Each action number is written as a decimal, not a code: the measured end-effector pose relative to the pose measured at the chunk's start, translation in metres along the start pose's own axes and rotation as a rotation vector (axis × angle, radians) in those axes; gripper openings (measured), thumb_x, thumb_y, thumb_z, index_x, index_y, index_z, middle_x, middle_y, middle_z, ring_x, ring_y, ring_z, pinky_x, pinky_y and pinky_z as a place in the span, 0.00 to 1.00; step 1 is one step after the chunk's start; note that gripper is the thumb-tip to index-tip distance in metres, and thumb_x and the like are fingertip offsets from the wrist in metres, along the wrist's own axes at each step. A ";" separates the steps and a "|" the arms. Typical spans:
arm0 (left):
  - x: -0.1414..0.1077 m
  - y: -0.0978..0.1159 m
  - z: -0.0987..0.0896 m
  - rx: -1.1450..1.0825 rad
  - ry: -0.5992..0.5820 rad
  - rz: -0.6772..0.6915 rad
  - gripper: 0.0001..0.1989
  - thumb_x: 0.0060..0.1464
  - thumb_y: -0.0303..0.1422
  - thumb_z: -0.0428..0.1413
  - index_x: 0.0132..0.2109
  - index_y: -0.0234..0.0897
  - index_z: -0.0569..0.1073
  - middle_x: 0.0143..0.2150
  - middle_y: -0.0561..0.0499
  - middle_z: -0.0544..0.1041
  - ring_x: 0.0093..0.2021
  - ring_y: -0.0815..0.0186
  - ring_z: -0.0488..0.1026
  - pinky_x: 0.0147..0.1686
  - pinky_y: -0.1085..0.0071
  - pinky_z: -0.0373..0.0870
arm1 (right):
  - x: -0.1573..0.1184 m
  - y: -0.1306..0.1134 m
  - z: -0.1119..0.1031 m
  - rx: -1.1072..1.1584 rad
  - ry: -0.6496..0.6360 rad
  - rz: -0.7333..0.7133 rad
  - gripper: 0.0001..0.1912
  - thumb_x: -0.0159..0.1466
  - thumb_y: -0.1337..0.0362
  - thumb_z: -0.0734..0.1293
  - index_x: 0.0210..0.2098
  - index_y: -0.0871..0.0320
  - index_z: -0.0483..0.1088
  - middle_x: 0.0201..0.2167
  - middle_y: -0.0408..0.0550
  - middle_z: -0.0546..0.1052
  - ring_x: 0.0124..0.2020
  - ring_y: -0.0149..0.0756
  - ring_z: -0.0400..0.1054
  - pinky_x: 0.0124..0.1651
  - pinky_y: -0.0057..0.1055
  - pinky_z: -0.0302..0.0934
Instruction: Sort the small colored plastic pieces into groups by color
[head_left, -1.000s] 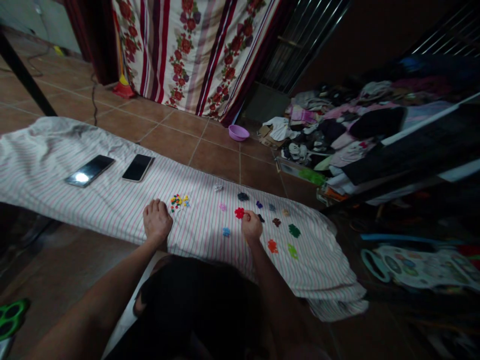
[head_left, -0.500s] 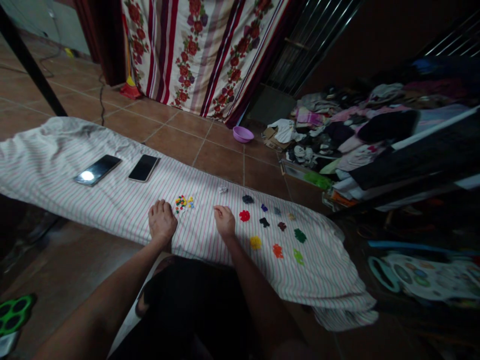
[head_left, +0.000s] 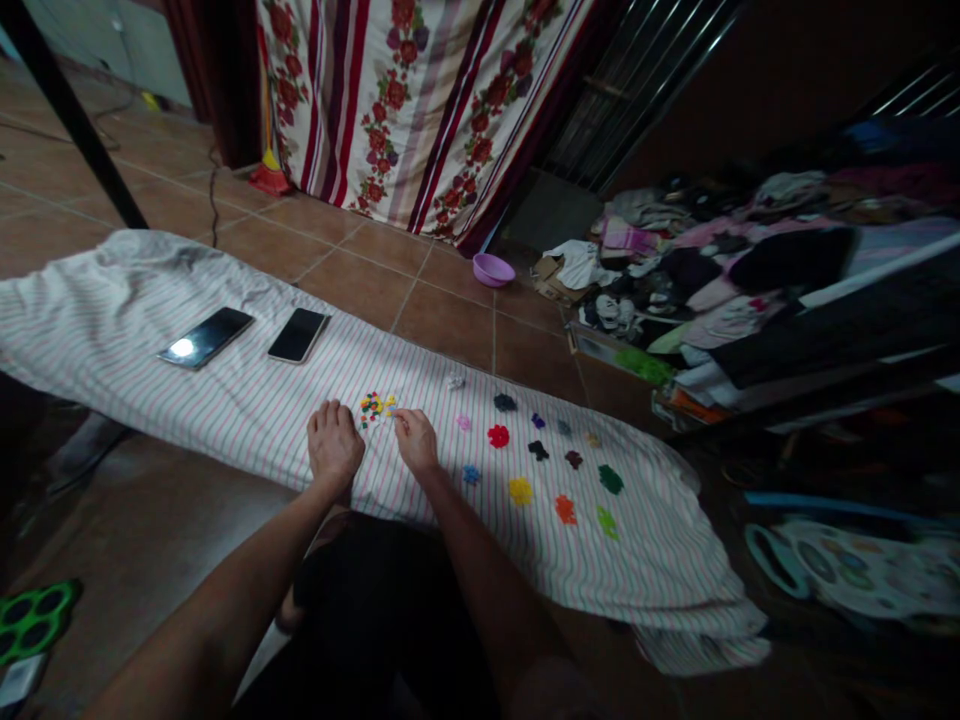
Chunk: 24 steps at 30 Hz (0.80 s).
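Note:
A small mixed pile of colored pieces [head_left: 373, 407] lies on the striped cloth [head_left: 247, 430]. Just left of it my left hand [head_left: 334, 442] rests flat, palm down, holding nothing. My right hand [head_left: 415, 437] is at the pile's right edge with fingers pinched together; what they hold, if anything, is too small to name. Further right are separate one-color piles, among them red [head_left: 498, 436], yellow [head_left: 520, 491], blue [head_left: 471, 474], pink [head_left: 464, 423], orange [head_left: 565, 510], dark green [head_left: 610, 479] and black [head_left: 538, 450].
Two phones, one with a bright glare [head_left: 204, 338] and one dark [head_left: 298, 335], lie on the cloth at left. A purple basin [head_left: 493, 270] sits on the tiled floor beyond. Heaped clothes [head_left: 697, 260] fill the right side.
My right hand has moved left from beside the red pile to the mixed pile, uncovering the pink and blue piles. The left hand stays put. The view has shifted slightly.

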<state>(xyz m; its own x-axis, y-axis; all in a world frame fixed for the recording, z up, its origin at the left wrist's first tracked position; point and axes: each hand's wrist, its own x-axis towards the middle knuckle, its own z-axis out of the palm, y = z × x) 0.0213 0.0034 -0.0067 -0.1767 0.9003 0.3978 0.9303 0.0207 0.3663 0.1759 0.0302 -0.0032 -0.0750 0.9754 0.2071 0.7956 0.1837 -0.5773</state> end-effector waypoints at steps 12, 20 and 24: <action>0.000 -0.001 0.002 -0.049 -0.011 -0.021 0.17 0.58 0.28 0.41 0.48 0.30 0.71 0.57 0.35 0.70 0.62 0.50 0.60 0.58 0.52 0.55 | 0.009 -0.026 0.013 -0.009 -0.060 -0.066 0.15 0.64 0.69 0.62 0.45 0.49 0.76 0.41 0.48 0.70 0.44 0.35 0.67 0.50 0.30 0.62; 0.000 -0.001 0.002 -0.034 -0.004 -0.014 0.17 0.58 0.28 0.41 0.48 0.29 0.71 0.56 0.34 0.70 0.61 0.50 0.61 0.58 0.53 0.55 | 0.017 -0.029 0.013 -0.106 -0.121 -0.064 0.17 0.65 0.70 0.59 0.45 0.50 0.75 0.41 0.48 0.72 0.45 0.37 0.66 0.51 0.31 0.60; 0.000 -0.002 0.003 -0.039 0.005 -0.010 0.17 0.58 0.28 0.41 0.48 0.30 0.71 0.56 0.35 0.70 0.61 0.50 0.61 0.57 0.52 0.55 | 0.022 -0.031 0.013 -0.145 -0.139 -0.057 0.16 0.65 0.70 0.59 0.45 0.51 0.75 0.40 0.49 0.73 0.44 0.38 0.66 0.50 0.32 0.60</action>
<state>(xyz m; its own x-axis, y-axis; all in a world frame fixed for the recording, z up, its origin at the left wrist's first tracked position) 0.0210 0.0045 -0.0104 -0.1881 0.8978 0.3981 0.9153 0.0132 0.4027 0.1416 0.0477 0.0087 -0.1972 0.9731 0.1192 0.8653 0.2299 -0.4454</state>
